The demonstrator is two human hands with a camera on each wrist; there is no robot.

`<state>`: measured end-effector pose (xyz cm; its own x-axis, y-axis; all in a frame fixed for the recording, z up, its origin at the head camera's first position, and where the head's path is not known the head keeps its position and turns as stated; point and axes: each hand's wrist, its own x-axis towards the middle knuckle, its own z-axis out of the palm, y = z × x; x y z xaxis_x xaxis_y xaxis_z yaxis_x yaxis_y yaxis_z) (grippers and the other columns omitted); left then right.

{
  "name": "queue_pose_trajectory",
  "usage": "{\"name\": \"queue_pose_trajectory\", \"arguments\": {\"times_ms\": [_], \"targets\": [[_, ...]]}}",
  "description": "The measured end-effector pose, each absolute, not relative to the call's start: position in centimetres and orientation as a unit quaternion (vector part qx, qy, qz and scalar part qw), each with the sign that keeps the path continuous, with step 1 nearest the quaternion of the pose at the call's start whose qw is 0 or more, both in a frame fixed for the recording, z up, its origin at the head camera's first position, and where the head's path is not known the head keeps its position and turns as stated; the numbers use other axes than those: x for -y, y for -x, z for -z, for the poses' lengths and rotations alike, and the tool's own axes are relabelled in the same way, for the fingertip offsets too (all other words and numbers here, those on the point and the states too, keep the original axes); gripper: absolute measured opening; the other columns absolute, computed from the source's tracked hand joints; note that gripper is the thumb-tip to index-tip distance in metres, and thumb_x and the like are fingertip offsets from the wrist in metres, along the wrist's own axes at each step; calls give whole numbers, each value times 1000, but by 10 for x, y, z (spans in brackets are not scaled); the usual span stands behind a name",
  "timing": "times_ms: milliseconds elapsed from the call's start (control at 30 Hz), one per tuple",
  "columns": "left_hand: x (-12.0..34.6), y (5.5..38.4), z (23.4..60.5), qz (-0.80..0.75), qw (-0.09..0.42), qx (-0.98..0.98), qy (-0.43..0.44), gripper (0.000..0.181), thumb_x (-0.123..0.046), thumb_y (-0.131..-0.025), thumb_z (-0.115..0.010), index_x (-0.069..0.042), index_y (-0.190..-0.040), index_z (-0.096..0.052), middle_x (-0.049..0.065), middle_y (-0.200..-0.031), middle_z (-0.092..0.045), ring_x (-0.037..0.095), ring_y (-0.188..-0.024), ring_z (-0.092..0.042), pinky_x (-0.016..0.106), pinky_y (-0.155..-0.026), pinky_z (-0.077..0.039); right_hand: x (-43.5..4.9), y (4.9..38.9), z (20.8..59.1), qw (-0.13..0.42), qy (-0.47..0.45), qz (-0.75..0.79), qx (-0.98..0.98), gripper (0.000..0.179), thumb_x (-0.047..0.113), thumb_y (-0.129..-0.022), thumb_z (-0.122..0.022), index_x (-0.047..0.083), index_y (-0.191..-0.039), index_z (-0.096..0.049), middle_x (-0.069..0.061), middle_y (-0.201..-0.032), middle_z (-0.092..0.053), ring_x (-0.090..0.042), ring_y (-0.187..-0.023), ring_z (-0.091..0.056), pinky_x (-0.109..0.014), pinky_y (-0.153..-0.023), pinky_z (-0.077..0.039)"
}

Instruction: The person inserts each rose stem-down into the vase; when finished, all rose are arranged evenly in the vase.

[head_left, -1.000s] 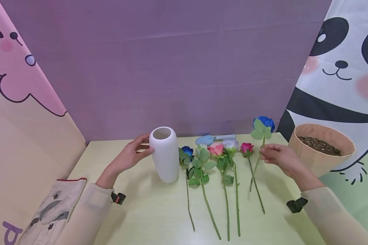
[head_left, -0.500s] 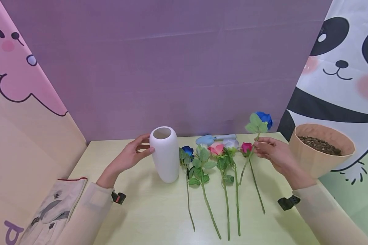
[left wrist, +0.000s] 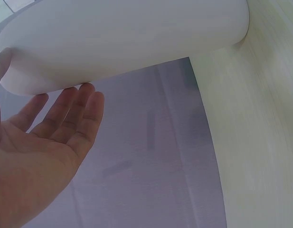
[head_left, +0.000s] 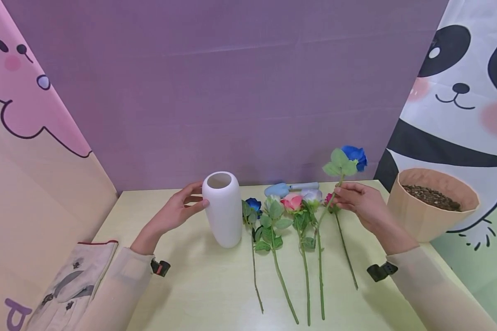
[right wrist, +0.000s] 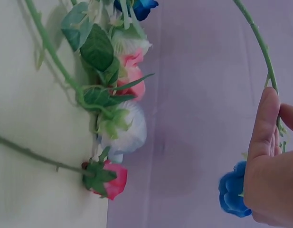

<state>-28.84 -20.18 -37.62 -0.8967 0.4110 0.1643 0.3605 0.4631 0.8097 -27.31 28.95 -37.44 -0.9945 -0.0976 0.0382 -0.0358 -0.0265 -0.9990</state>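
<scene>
A white vase (head_left: pixel 223 209) stands upright on the table, left of a row of artificial roses. My left hand (head_left: pixel 176 208) holds its upper left side, thumb in front and fingers behind; in the left wrist view the fingertips of this hand (left wrist: pixel 46 147) touch the vase wall. My right hand (head_left: pixel 362 204) pinches the stem of a blue rose (head_left: pixel 355 157) between thumb and fingers, raised above the table with the bloom up and the stem slanting down left. Behind it lies a magenta rose (right wrist: pixel 113 179), partly hidden by the hand in the head view.
Another blue rose (head_left: pixel 254 205), a pink rose (head_left: pixel 292 201) and pale roses lie with stems toward me. A blue trowel (head_left: pixel 278 189) lies behind them. A soil-filled pot (head_left: pixel 414 214) stands at the right; a patterned cloth item (head_left: pixel 72 276) is at the left.
My right hand has carried the blue rose to the left and slightly up, passing in front of the magenta rose. The left hand and vase have stayed in place.
</scene>
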Motion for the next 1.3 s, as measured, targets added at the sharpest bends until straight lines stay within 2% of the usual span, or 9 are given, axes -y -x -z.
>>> {"name": "queue_pose_trajectory", "arguments": {"times_ms": [133,333,667,1300], "targets": [[202,289,376,-466,27,-855,-225,60,-45,-95,-66,-35,-148,-40,3,-143,-54,31,-131,-56,51,-101,-54,-283,275,372,16,46,719,-693,27,17,-97,-65,0,-115,-53,5,-92,-73,-7,-81,-72,-20,-77,-61],[202,289,376,-468,28,-854,-225,60,-45,-95,-66,-35,-148,-40,3,-143,-54,31,-130,-57,51,-100,-54,-271,277,366,5,48,735,-676,25,17,-97,-66,1,-111,-52,5,-89,-74,-6,-79,-73,-19,-75,-61],[201,287,376,-468,30,-857,-214,64,-47,-94,-67,-35,-150,-38,2,-144,-53,30,-131,-56,51,-100,-54,-251,276,352,-20,51,744,-665,26,15,-98,-63,3,-113,-45,6,-87,-74,-5,-77,-73,-19,-73,-61],[200,287,375,-465,32,-859,-210,66,-49,-93,-67,-35,-150,-38,2,-144,-53,30,-131,-56,52,-101,-54,-220,282,333,-25,62,753,-655,26,21,-98,-65,7,-113,-49,7,-89,-74,-6,-80,-73,-20,-79,-61]]}}
